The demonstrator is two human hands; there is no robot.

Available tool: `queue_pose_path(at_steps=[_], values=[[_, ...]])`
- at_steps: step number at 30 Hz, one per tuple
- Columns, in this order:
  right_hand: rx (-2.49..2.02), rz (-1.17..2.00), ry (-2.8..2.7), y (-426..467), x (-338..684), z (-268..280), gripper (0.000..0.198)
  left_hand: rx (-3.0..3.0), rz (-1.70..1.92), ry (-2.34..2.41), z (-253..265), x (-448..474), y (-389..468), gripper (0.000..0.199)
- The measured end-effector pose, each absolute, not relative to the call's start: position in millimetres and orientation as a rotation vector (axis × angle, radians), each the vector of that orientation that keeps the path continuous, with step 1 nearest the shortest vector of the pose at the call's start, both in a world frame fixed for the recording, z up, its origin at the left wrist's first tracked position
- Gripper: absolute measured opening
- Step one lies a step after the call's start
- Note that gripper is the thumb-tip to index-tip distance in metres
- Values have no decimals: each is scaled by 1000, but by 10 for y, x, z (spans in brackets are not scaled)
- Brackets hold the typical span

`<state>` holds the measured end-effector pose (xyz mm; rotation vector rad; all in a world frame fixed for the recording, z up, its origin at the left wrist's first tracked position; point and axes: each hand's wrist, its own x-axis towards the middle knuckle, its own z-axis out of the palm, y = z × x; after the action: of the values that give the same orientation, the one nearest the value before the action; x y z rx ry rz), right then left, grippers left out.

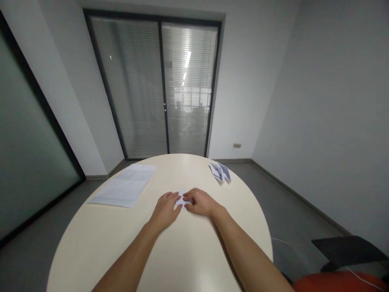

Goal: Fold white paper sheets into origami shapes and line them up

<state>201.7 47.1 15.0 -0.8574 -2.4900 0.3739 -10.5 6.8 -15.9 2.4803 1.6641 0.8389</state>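
Observation:
A small piece of white paper lies near the middle of the round table, partly covered by my fingers. At its left edge, my left hand holds it down, fingers forward and the thumb on the near side. My right hand curls over the right part, with its fingertips and thumb on the paper. How far the paper is folded cannot be made out under the fingers.
On the pale round table, a large creased white sheet lies at the left. Two folded printed papers sit near the far right edge. A black and red chair stands at the lower right. Beyond are glass doors with blinds.

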Motion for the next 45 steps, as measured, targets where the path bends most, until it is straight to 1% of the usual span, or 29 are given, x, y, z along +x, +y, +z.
queue_pose_path(at_steps=[7, 9, 13, 16, 22, 28, 36, 41, 45], values=[[-926, 399, -2445, 498, 2020, 116, 20, 2470, 821, 1689, -135, -105, 66, 32], [-896, 376, -2437, 499, 2022, 104, 23, 2454, 831, 1684, -131, -106, 68, 32], [-883, 313, -2447, 509, 2034, 66, 38, 2434, 876, 1672, -145, -112, 75, 32], [-935, 317, -2434, 526, 2038, 30, 44, 2412, 924, 1680, -163, -118, 77, 33], [-911, 447, -2359, 558, 2029, -31, 46, 2401, 955, 1677, -155, -114, 72, 37], [-904, 600, -2275, 524, 1999, 10, 56, 2333, 975, 1703, -127, -113, 80, 45], [-815, 592, -2207, 477, 1954, 127, 54, 2281, 1034, 1745, -138, -115, 99, 57], [-794, 564, -2138, 465, 1942, 158, 55, 2276, 1101, 1743, -72, -116, 112, 48], [-772, 497, -2086, 459, 1930, 185, 52, 2261, 1213, 1713, 8, -107, 93, 40]])
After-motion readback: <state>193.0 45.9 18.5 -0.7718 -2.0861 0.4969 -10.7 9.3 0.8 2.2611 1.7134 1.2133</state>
